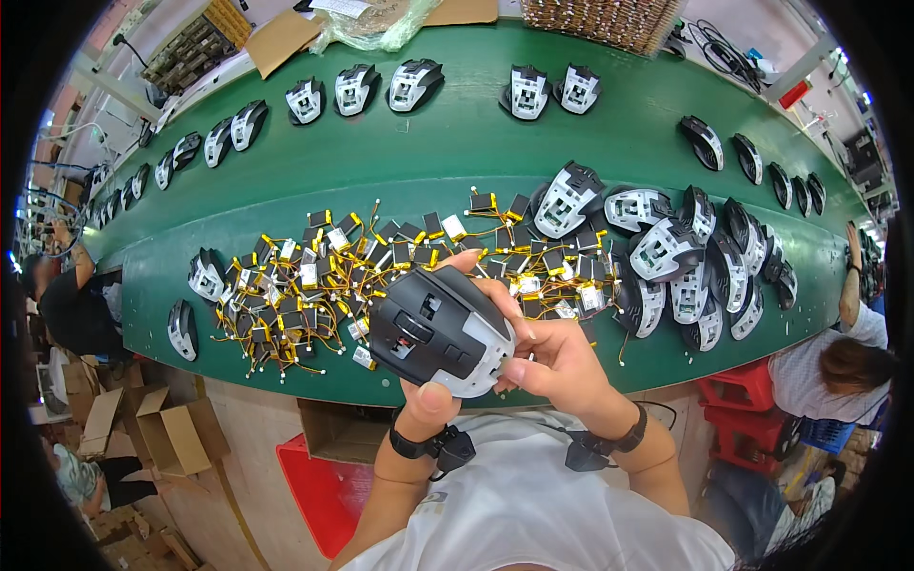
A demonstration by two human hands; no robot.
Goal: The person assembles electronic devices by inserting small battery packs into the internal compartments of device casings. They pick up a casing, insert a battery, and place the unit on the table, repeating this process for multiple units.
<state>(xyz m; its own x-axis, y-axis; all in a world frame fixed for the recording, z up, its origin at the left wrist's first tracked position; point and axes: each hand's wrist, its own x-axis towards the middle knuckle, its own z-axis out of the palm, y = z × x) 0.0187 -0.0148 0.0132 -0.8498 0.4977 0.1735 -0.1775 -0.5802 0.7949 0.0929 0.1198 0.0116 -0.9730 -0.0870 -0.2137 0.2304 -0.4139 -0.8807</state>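
Both my hands hold a black and grey computer mouse (447,328) tilted above the bench. My left hand (430,404) grips it at the near edge with the thumb, its other fingers mostly hidden beneath. My right hand (562,366) closes on the grey end, thumb and index finger at its side; whether a small part sits between them I cannot make out. Under and behind the mouse lies a wide pile of small battery packs (286,295) with yellow tape and thin wires. Several part-built mice (666,249) are heaped to the right of the pile.
A green bench (447,143) spans the view, with a row of mice (414,86) along its far strip. Two mice (181,328) lie left of the batteries. Co-workers sit at the left and right (828,362). Red stools (738,409) and cardboard boxes (181,433) stand below.
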